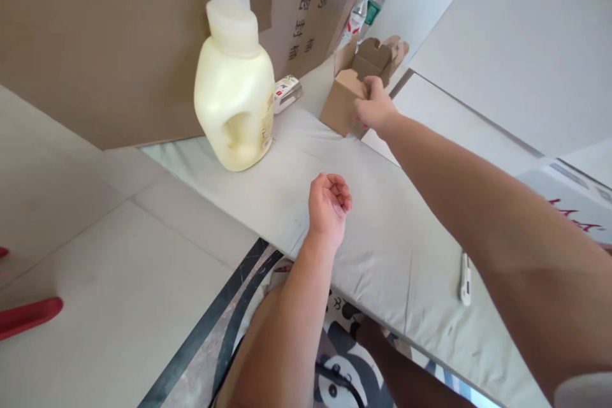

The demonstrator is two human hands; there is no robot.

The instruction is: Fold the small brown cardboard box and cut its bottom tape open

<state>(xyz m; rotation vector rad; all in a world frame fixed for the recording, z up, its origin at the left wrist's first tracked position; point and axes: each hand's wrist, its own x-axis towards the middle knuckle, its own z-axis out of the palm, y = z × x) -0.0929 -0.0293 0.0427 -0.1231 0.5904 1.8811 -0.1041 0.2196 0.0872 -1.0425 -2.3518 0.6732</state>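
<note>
Right hand grip pinching small cardboard box, left hand loosely curled, empty, beside pale bottle.

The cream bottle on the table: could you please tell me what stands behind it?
A large cardboard sheet with printed characters stands behind the bottle, and a small white packet shows beside its base. Whatever lies behind the sheet is covered.
</note>
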